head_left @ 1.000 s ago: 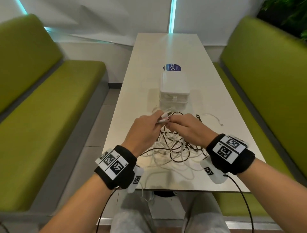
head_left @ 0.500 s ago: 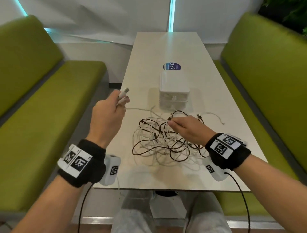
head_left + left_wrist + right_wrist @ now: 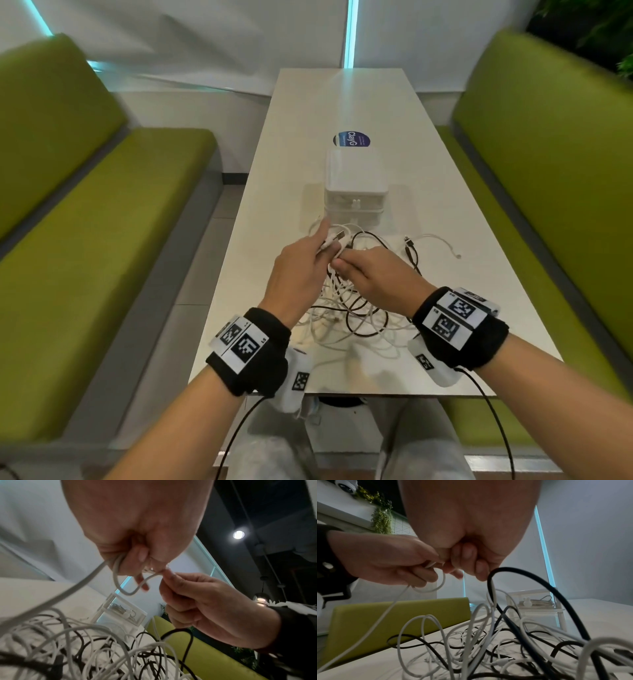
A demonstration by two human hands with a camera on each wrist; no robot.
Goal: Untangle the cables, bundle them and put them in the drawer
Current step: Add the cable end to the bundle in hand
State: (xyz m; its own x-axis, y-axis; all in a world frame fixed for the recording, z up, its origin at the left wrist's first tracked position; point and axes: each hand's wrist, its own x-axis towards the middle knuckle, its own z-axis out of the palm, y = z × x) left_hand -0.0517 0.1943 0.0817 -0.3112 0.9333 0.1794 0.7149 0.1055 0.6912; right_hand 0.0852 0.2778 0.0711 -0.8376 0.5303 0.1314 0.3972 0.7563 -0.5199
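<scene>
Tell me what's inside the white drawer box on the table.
The drawer box has see-through fronts: the upper drawer holds coiled white cable behind a small rabbit-shaped knob. The rest of its contents can't be made out.

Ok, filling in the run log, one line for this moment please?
phase: bundling | left hand: holds white cable loop | right hand: pinches same cable | tangle: on table | drawer box: closed

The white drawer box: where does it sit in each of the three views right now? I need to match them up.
Head: white drawer box at centre, just beyond both hands.
Left wrist: lower centre, behind the cable tangle.
Right wrist: right of centre, behind the black cable loop.
Shared landmark: the cable tangle in front of it.
</scene>
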